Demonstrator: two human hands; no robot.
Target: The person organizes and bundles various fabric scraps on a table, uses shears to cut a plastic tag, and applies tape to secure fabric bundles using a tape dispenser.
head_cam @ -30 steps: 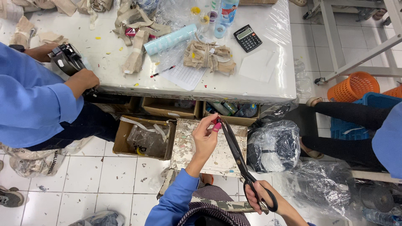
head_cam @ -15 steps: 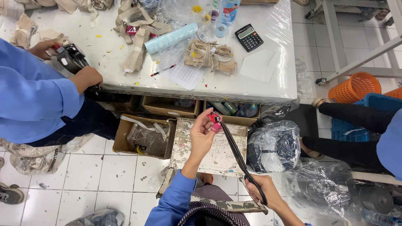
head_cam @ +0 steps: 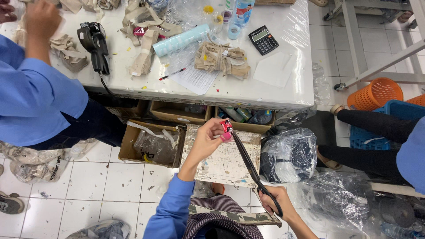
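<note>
2 hands busy: our left hand (head_cam: 204, 142) pinches a small red tag (head_cam: 226, 127) above the board (head_cam: 221, 157), right hand (head_cam: 275, 204) closed around the scissors (head_cam: 252, 169) handles, blades reaching up to the tag. We'd say keep the tag taut, cut close, fingers clear of the tips. On the desk (head_cam: 290, 86): pale blue roll (head_cam: 181, 40) lying flat, black calculator (head_cam: 263, 40) at right, white sheet (head_cam: 195, 79) near the front edge, tan bundle (head_cam: 222, 59) mid-desk. Cardboard box (head_cam: 152, 145) with a clear bag sits below.
</note>
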